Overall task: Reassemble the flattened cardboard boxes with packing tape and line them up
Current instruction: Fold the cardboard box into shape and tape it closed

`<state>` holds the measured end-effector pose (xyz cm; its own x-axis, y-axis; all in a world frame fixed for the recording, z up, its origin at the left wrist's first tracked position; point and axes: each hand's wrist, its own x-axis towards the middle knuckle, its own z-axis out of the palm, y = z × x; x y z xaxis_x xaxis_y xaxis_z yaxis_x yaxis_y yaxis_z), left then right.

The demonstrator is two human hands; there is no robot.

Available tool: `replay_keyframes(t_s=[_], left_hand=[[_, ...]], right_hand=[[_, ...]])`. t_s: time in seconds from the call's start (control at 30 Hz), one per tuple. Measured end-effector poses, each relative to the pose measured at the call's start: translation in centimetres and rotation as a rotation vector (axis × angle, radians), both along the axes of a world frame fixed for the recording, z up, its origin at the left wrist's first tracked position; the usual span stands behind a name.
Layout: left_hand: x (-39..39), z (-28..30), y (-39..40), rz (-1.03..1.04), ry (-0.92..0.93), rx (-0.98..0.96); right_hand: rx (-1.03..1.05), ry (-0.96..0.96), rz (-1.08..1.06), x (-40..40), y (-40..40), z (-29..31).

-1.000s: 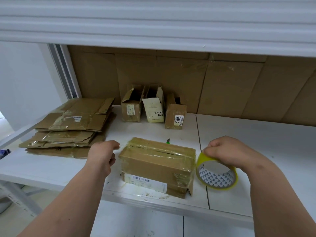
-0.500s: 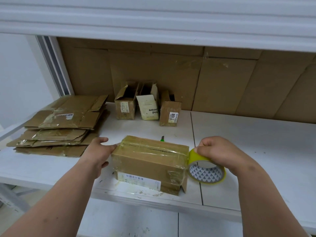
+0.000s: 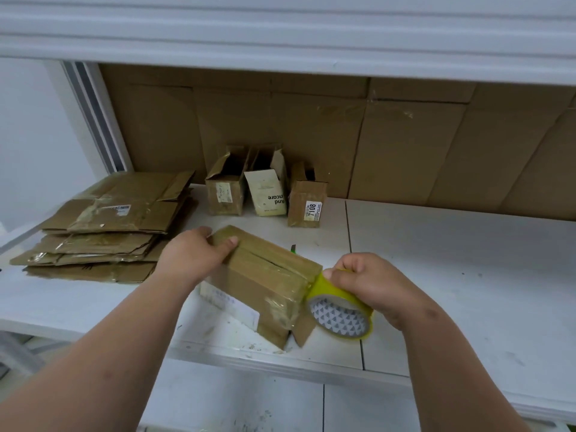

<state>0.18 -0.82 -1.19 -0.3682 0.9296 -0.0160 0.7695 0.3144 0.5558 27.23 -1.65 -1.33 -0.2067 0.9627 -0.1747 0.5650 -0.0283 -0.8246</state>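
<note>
A brown cardboard box (image 3: 265, 285), wrapped in clear tape, lies at the front of the white shelf (image 3: 452, 275). My left hand (image 3: 194, 255) grips its far left end, thumb on the top face. My right hand (image 3: 371, 283) holds a yellow roll of packing tape (image 3: 339, 310) pressed against the box's right end. Three small reassembled boxes (image 3: 265, 188) stand in a row by the back wall, their tops open. A stack of flattened boxes (image 3: 106, 226) lies at the left.
Cardboard sheets (image 3: 405, 145) line the back wall. A small green object (image 3: 293, 248) pokes out just behind the box. A white shelf board (image 3: 280, 35) hangs overhead. A seam in the shelf runs front to back near the roll.
My left hand has moved from beside the box onto its left end. The box has turned at an angle. My right hand has brought the tape roll against its right end.
</note>
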Motion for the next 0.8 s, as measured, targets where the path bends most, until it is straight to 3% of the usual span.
replay_keyframes(t_s=[0.1, 0.2, 0.27, 0.33, 0.5, 0.8], left_hand=[[-0.3, -0.6, 1.0, -0.001, 0.023, -0.013], [0.2, -0.8, 0.9, -0.057, 0.354, -0.072], [1.3, -0.8, 0.5, -0.123, 0.508, 0.010], [2.7, -1.4, -0.1, -0.230, 0.505, 0.026], [4.3, -1.4, -1.2, -0.343, 0.481, -0.210], [6.2, -2.9, -3.7, -0.495, 0.480, -0.056]], right_hand=[[0.003, 0.042, 0.016, -0.9, -0.5, -0.7], [-0.031, 0.100, 0.046, -0.6, -0.8, -1.0], [-0.042, 0.104, 0.053, -0.4, -0.9, -1.2], [-0.038, 0.102, 0.048, -0.4, -1.0, -1.3], [-0.025, 0.116, 0.054, -0.4, -1.0, -1.8], [-0.018, 0.158, 0.045, -0.6, -0.8, -1.8]])
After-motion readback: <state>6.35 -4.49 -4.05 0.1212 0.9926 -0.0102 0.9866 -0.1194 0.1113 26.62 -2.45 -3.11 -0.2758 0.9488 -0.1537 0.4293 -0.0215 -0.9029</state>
